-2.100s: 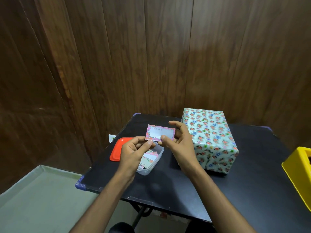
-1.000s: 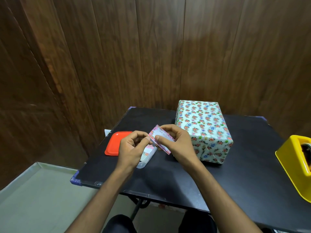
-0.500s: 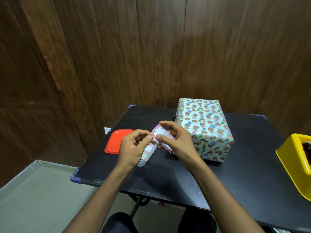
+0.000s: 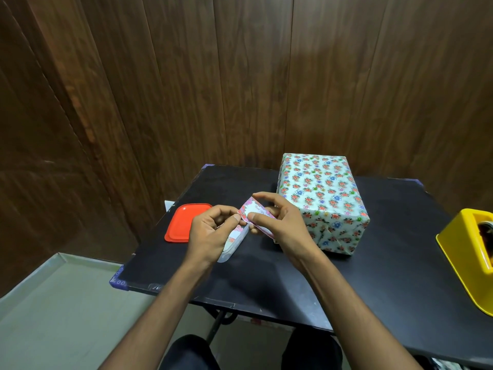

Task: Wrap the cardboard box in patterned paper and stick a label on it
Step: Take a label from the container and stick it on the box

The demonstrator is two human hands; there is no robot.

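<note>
A box (image 4: 321, 198) wrapped in pale floral paper stands on the black table (image 4: 293, 279), towards the back. In front of it and to its left, both hands hold a small pink-bordered label (image 4: 254, 212) above the table. My right hand (image 4: 280, 222) grips the label between thumb and fingers, the card tilted down to the right. My left hand (image 4: 210, 231) pinches the label's left corner with thumb and forefinger.
Under my left hand lies a clear plastic tub (image 4: 234, 241) with more labels inside. Its red lid (image 4: 185, 221) lies flat at the table's left edge. A yellow tape dispenser (image 4: 469, 255) stands at the right edge. Wooden panelling is close behind.
The label has gone from held flat and facing me to tilted, and my left fingers have closed on its left corner. The hands stay above the tub.
</note>
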